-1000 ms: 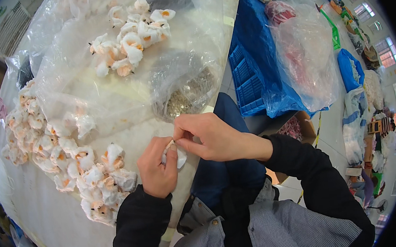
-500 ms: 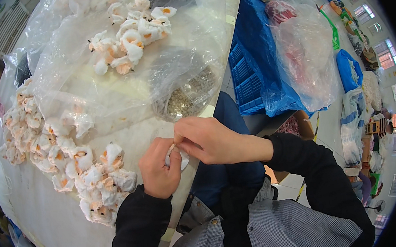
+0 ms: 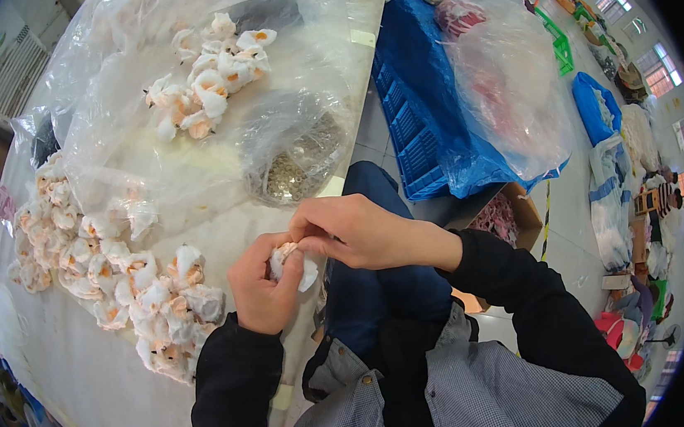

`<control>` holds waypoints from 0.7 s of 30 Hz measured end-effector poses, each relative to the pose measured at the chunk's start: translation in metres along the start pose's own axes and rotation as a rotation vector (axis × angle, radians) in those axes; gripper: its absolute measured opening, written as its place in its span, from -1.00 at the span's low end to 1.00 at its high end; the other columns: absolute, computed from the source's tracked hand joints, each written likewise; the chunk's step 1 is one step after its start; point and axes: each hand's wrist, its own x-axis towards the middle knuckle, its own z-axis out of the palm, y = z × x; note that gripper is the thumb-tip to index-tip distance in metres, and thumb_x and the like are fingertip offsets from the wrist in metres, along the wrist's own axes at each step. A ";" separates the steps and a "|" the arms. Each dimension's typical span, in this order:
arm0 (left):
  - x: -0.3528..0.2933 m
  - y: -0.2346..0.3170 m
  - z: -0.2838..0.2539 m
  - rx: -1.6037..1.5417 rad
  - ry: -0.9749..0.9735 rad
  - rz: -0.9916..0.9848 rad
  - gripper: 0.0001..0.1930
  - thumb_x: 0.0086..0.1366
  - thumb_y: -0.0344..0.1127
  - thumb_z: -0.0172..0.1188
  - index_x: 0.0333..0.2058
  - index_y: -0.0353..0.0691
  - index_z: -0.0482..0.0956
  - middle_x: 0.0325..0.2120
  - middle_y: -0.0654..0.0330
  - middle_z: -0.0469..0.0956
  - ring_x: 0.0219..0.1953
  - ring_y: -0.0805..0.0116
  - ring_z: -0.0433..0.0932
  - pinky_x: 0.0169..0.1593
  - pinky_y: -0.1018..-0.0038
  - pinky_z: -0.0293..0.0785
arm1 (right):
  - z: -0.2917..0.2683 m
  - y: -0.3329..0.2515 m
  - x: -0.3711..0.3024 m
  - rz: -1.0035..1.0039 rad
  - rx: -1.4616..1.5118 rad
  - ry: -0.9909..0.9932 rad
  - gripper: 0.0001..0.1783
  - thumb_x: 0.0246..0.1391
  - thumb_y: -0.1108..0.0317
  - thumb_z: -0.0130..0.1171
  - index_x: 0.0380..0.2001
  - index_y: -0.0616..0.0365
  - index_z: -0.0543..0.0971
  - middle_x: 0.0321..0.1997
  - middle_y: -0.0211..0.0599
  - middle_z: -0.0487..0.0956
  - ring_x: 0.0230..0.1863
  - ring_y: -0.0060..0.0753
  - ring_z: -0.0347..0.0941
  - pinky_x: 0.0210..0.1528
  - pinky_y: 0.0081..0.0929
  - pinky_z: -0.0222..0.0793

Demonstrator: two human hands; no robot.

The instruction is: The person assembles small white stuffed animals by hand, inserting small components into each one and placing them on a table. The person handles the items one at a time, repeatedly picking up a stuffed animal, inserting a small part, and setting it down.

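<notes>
A clear bag (image 3: pixel 179 89) of white-and-orange flowers lies at the table's (image 3: pixel 85 390) far side; a smaller bag (image 3: pixel 294 156) holds dark bits. The left hand (image 3: pixel 262 288) and right hand (image 3: pixel 352 229) both pinch one white flower (image 3: pixel 291 265) at the table edge. Since earlier, the flower sits deeper between the fingers.

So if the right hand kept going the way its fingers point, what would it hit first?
The right hand points left, and its fingertips already touch the small white flower that the left hand holds. Beyond that lies the flower pile, though depth is unclear.
</notes>
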 end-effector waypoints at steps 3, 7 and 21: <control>-0.001 0.007 -0.001 0.010 -0.029 -0.006 -0.85 0.35 -0.45 0.30 -0.13 -0.36 0.67 -0.39 0.23 0.64 -0.37 0.58 0.52 -0.30 0.54 0.46 | -0.004 -0.006 -0.008 0.061 0.011 0.014 -0.83 0.27 0.42 0.31 -0.14 0.21 0.56 -0.28 -0.18 0.61 -0.27 -0.17 0.59 -0.19 -0.34 0.49; -0.004 0.007 -0.002 -0.112 -0.057 -0.054 -0.80 0.40 -0.45 0.29 -0.04 -0.34 0.63 -0.36 0.24 0.65 -0.36 0.64 0.50 -0.30 0.60 0.45 | -0.004 -0.013 -0.018 0.070 0.031 0.097 -0.84 0.27 0.41 0.32 -0.15 0.22 0.60 -0.30 -0.21 0.59 -0.28 -0.26 0.59 -0.22 -0.38 0.49; -0.007 0.029 -0.005 0.017 0.004 -0.068 -0.41 0.32 -0.48 0.38 0.26 -0.29 0.34 -0.06 0.10 0.65 -0.47 0.72 0.48 -0.44 0.68 0.39 | 0.010 -0.012 -0.014 -0.015 -0.187 0.217 -0.87 0.31 0.33 0.25 -0.23 0.14 0.55 -0.28 -0.16 0.59 -0.31 0.04 0.58 -0.31 -0.20 0.46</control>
